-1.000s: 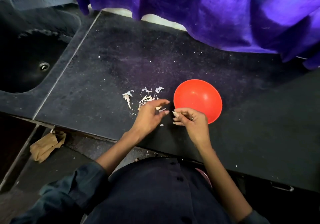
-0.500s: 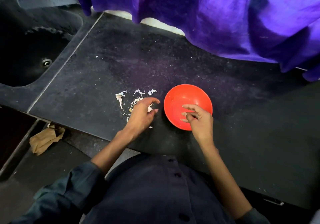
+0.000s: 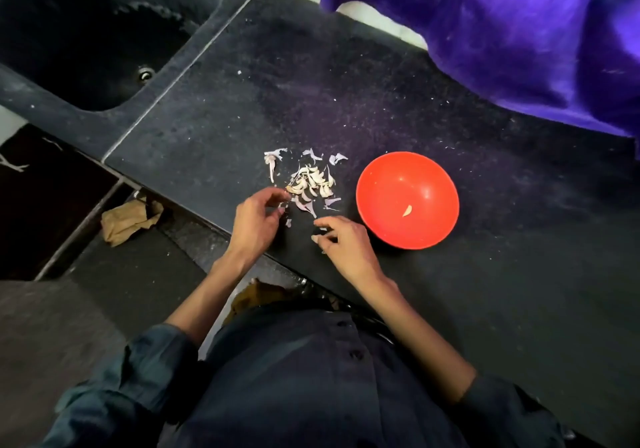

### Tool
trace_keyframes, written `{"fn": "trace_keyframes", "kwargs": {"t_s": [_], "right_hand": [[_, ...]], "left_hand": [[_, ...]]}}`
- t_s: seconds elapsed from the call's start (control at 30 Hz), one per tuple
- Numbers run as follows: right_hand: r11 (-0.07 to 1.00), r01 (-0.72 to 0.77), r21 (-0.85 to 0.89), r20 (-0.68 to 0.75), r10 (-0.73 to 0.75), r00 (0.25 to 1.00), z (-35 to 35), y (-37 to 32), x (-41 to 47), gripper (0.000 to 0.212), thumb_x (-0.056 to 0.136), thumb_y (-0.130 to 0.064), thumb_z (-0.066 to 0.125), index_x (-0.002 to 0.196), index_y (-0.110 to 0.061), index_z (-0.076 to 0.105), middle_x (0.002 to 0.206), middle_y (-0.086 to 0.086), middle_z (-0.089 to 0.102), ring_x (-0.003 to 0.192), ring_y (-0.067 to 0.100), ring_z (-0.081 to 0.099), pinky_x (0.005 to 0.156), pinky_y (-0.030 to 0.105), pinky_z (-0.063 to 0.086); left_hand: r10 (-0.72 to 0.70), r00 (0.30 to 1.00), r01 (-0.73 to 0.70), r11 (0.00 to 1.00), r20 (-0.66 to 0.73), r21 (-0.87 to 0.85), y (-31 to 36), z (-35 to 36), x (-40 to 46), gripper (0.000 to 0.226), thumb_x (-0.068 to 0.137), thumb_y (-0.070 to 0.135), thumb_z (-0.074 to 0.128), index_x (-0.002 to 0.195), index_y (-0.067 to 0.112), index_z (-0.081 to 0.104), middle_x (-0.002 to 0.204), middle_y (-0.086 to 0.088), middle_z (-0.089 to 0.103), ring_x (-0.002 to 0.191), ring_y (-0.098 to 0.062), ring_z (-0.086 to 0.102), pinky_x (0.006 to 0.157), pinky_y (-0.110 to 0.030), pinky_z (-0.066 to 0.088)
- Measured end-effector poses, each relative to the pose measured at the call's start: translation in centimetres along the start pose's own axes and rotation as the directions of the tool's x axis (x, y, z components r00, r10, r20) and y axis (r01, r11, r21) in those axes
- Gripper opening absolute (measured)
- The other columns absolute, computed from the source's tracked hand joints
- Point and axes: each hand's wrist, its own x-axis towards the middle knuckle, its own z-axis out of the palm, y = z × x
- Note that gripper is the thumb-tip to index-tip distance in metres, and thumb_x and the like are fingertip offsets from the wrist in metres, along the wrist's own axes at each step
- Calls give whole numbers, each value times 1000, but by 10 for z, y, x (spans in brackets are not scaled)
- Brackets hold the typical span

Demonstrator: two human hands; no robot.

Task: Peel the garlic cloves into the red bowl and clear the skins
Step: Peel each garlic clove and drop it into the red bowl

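Dark, speckled stone forms the countertop (image 3: 381, 101), seen from above, with the person's dark shirt (image 3: 311, 378) and rolled sleeves filling the nearest part of the view. Both forearms are reached forward over the counter's near edge. The left hand (image 3: 254, 221) is held with its fingers curled and its fingertips (image 3: 282, 196) brought to the near-left edge of the garlic pile (image 3: 311, 181) — whether a clove is actually pinched cannot be told. The right hand (image 3: 346, 241) is held just right of it, near the counter edge, its fingers bent and loosely spread; a small pale scrap (image 3: 316, 238) is seen at the tips of its thumb and forefinger, though the grip itself is not clearly shown. Thin purplish skins (image 3: 306, 207) are scattered between the two hands and the pile, and more skins (image 3: 277, 157) are strewn on the pile's far side. The red bowl (image 3: 407, 170) is set just right of the right hand, apart from the pile, and one peeled clove (image 3: 407, 211) is seen lying inside it. Crumpled brown paper (image 3: 130, 219) is seen below the counter at the left. Farther off, a dark sink (image 3: 86, 32) is sunk at the far left — and purple cloth (image 3: 502, 25) is hung over the counter's far right.
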Motion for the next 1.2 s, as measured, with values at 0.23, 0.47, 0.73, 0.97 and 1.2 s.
{"fn": "trace_keyframes", "kwargs": {"t_s": [0.23,0.47,0.73,0.97,1.2], "right_hand": [[971,-3,-240,-119,-26,993,13,-6,26,25,89,-16,67,112,-7,68,112,12,64,92,32,64,86,42,50],[901,-54,-430,-163,-18,987,30,-25,42,21,93,-33,60,106,-17,67,112,3,58,92,31,63,71,35,45],[918,-17,-395,-203,-69,977,33,-24,42,13,93,-26,60,97,-15,65,105,3,55,84,28,62,68,37,48],[997,-1,82,-218,19,976,27,-30,26,2,89,-12,68,89,-13,68,70,-9,60,55,9,59,54,39,56],[832,-97,547,-105,183,978,18,-42,20,18,89,3,63,84,-14,67,76,8,67,56,12,64,54,25,57]], "left_hand": [[12,1000,-12,1000,22,-22,-13,-14,2,28,88,-8,58,107,11,68,100,4,69,93,-5,62,82,-3,43],[34,994,-31,999,105,-32,-20,-24,13,26,88,-5,60,107,11,68,100,4,70,94,-5,63,83,-2,43],[60,988,-49,995,139,-82,-25,-28,20,21,88,0,64,104,13,70,98,5,71,92,-7,66,87,-12,47],[-24,962,157,862,270,-482,-8,-21,20,17,84,4,70,100,5,66,87,-10,70,77,-13,69,68,-24,58],[-37,973,178,743,226,-645,7,-19,19,24,79,-4,71,99,3,61,76,-8,67,69,-18,67,67,-29,60]]}}
